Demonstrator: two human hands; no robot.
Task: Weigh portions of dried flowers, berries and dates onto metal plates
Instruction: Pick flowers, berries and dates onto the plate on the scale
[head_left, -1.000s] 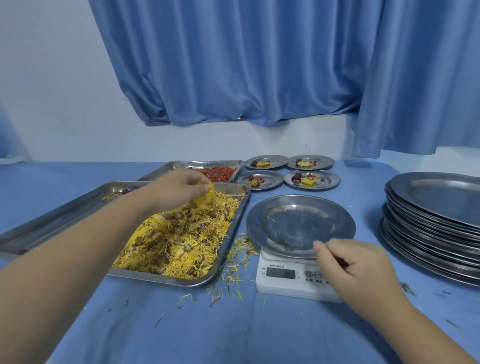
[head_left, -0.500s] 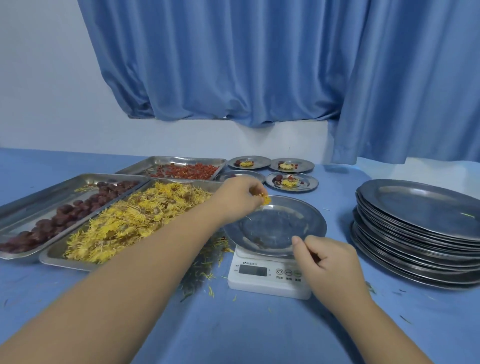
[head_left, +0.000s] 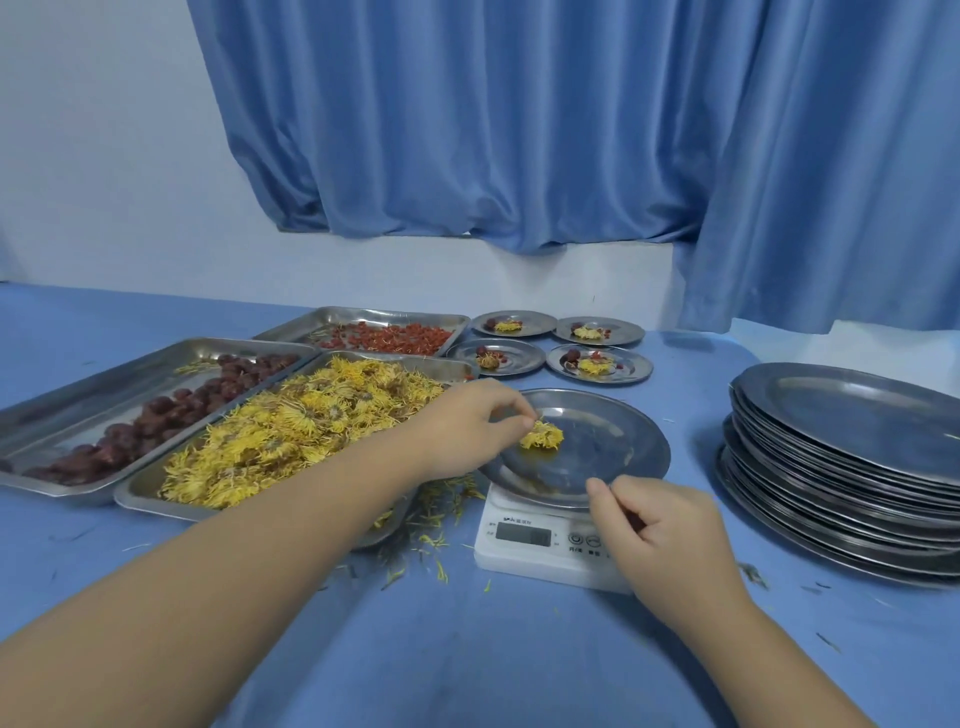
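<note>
While the left hand (head_left: 470, 426) pinches in its grip a dried yellow flower (head_left: 542, 435) lying at 9 o'clock on the round metal plate (head_left: 618, 452) atop the white digital scale (head_left: 524, 558), the right hand (head_left: 667, 543) sits at the plate's 6 o'clock rim, grip curled closed on nothing visible, thumb tip at the rim.

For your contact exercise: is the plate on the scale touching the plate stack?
Apart. Head view shows blue cloth between the plate and the stack.
</note>
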